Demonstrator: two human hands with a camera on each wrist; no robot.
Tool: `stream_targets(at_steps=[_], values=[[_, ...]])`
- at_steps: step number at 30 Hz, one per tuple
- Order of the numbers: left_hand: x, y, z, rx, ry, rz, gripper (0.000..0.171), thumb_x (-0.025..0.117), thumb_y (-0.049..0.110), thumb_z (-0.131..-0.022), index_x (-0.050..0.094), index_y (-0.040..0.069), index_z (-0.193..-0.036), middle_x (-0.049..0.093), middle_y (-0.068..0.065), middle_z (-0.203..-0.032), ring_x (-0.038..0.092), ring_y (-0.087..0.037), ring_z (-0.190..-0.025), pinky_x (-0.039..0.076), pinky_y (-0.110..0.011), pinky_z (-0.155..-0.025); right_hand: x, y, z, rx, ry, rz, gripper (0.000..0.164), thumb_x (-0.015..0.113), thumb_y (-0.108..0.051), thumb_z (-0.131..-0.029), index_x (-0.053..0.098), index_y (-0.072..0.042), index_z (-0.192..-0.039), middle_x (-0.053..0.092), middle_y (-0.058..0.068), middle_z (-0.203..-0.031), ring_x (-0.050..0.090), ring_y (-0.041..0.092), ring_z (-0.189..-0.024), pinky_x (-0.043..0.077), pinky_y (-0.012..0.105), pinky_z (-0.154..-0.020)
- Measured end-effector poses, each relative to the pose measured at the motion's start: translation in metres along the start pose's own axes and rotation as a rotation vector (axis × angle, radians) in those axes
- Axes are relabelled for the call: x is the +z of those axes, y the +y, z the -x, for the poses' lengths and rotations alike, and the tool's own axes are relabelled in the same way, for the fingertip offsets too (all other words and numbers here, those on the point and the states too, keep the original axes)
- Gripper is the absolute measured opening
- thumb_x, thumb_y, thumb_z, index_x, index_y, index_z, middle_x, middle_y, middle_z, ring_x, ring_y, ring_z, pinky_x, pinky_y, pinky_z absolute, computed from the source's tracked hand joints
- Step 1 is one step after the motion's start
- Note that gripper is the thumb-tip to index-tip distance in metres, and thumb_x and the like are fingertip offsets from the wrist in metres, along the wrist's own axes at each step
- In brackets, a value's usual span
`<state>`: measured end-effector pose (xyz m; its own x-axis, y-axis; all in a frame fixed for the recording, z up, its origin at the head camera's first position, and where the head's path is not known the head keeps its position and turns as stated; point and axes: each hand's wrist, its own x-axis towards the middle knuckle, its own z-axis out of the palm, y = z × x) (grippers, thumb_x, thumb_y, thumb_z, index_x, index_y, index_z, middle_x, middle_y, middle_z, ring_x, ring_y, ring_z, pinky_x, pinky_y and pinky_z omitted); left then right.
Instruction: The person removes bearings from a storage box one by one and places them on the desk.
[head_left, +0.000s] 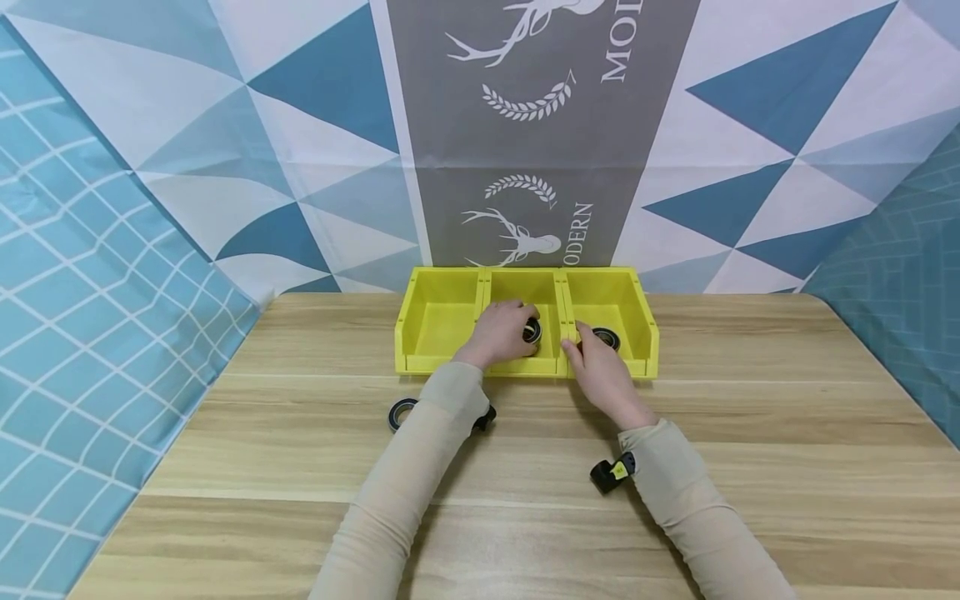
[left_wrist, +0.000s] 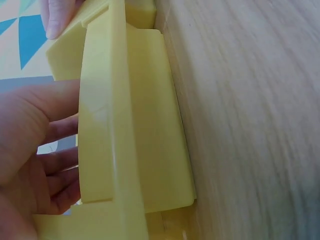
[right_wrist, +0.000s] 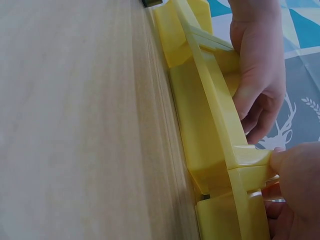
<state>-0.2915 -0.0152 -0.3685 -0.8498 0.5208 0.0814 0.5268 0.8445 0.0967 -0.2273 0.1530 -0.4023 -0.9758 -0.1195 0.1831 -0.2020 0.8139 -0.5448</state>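
Likely placing: your left hand [head_left: 501, 335] pinches bearing [head_left: 537, 333] mid yellow bin [head_left: 442, 365]; right hand [head_left: 603, 372] at bin's right-hand divider [head_left: 562, 310], hold unclear. Next, probably release.

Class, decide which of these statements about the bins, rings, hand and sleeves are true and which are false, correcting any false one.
1. Three yellow bins stand side by side. True.
2. The left hand reaches into the left bin. False: the left hand is in the middle bin.
3. A dark ring lies on the wooden table. True.
4. Both sleeves are dark blue. False: the sleeves are beige.
5. Another ring shows in the right bin. True.
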Motion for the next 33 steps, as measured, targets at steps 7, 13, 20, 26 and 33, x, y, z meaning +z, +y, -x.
stream_targets(at_steps=[7,13,20,26,33], values=[[0.0,-0.004,0.001,0.009,0.026,0.081,0.05,0.069,0.03,-0.074,0.057,0.016,-0.121,0.056,-0.004,-0.111,0.051,-0.02,-0.101,0.042,-0.036,-0.088,0.001,0.0,0.0,0.007,-0.004,0.007,0.057,0.033,-0.036,-0.098,0.028,0.003,-0.138,0.052,0.026,-0.122,0.054,0.039,-0.106,0.044,0.051,-0.085],[-0.002,-0.006,0.003,0.01,0.027,0.141,0.052,0.067,0.03,-0.075,0.055,0.019,-0.124,0.052,-0.003,-0.122,0.047,-0.02,-0.111,0.041,-0.036,-0.092,0.001,0.0,-0.001,0.013,-0.006,0.007,0.057,0.033,-0.037,-0.098,0.028,0.003,-0.139,0.05,0.026,-0.125,0.052,0.04,-0.108,0.043,0.051,-0.086],[-0.01,-0.006,0.007,-0.004,0.026,0.255,0.057,0.066,0.025,-0.075,0.051,0.021,-0.129,0.047,-0.003,-0.123,0.041,-0.019,-0.114,0.043,-0.036,-0.089,0.001,0.001,-0.002,0.016,-0.011,0.007,0.058,0.031,-0.038,-0.098,0.027,0.002,-0.139,0.046,0.026,-0.129,0.051,0.04,-0.111,0.043,0.052,-0.087],[-0.013,-0.008,0.01,0.008,0.061,0.296,0.06,0.068,0.019,-0.073,0.049,0.013,-0.13,0.047,-0.005,-0.125,0.039,-0.02,-0.116,0.037,-0.033,-0.097,0.001,0.002,-0.002,0.004,0.008,0.007,0.058,0.033,-0.037,-0.098,0.028,0.003,-0.138,0.047,0.026,-0.129,0.051,0.04,-0.11,0.042,0.051,-0.088],[-0.016,-0.007,0.016,0.032,0.096,0.311,0.056,0.068,0.019,-0.073,0.051,0.012,-0.125,0.048,-0.002,-0.121,0.046,-0.017,-0.111,0.038,-0.03,-0.096,0.001,0.001,-0.002,0.01,-0.005,0.006,0.058,0.032,-0.038,-0.098,0.028,0.003,-0.138,0.046,0.027,-0.129,0.05,0.041,-0.111,0.042,0.052,-0.088]])
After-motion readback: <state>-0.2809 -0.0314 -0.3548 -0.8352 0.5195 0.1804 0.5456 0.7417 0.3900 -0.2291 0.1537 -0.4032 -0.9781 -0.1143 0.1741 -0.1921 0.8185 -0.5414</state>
